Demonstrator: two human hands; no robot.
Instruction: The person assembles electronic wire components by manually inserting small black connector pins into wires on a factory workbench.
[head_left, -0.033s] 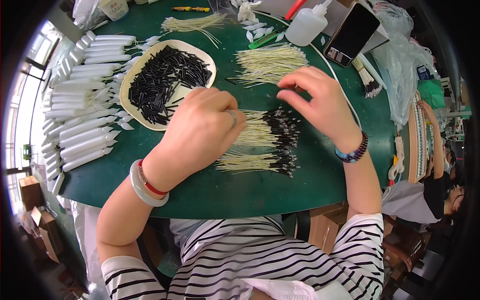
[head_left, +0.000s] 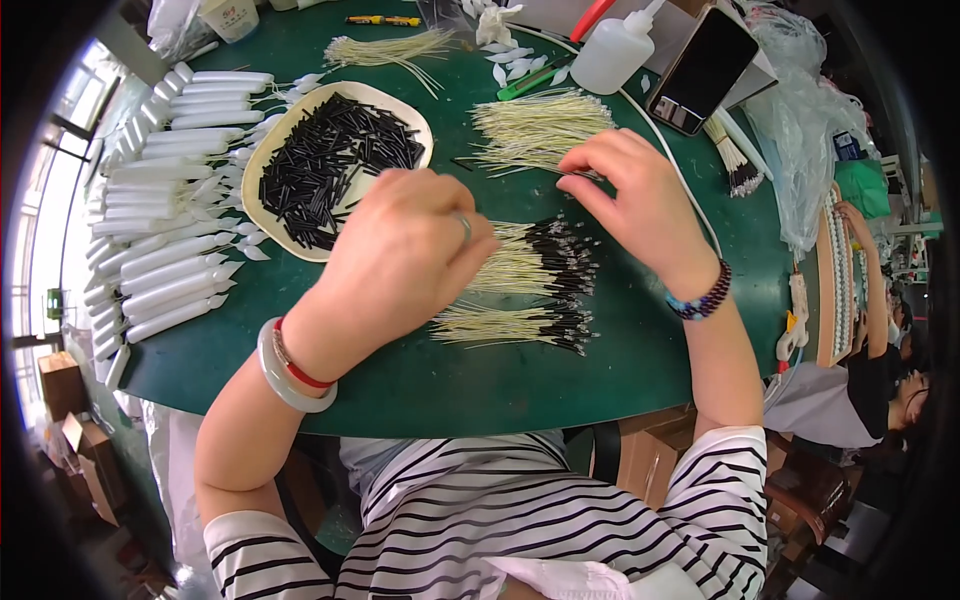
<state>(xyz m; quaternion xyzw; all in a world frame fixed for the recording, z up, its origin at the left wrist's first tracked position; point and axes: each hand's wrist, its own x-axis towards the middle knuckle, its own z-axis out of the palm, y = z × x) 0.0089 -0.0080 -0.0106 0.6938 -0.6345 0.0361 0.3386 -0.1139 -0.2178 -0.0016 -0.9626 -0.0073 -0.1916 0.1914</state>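
Note:
My left hand (head_left: pixel 405 245) is closed in a pinch above the table, beside the rim of a cream dish (head_left: pixel 258 215) of short black tubes (head_left: pixel 310 165). Its fingertips are turned away, so what they hold is hidden. My right hand (head_left: pixel 635 195) pinches a thin pale wire (head_left: pixel 572 171) between thumb and forefinger, by the near edge of a pile of pale yellow wires (head_left: pixel 540 125). Below and between both hands lie bundles of wires with black-sleeved ends (head_left: pixel 560 260), their small clear tips pointing right.
White candle-shaped sticks (head_left: pixel 175 290) lie in rows at the left. A white squeeze bottle (head_left: pixel 612 55), a green cutter (head_left: pixel 530 80) and a phone (head_left: pixel 703 68) sit at the back. A glue gun (head_left: pixel 795 315) hangs at the right edge, near another person's arm (head_left: pixel 872 270).
My right thumb and forefinger have come closer together, with a thin wire now showing between them. My left hand has shifted very slightly.

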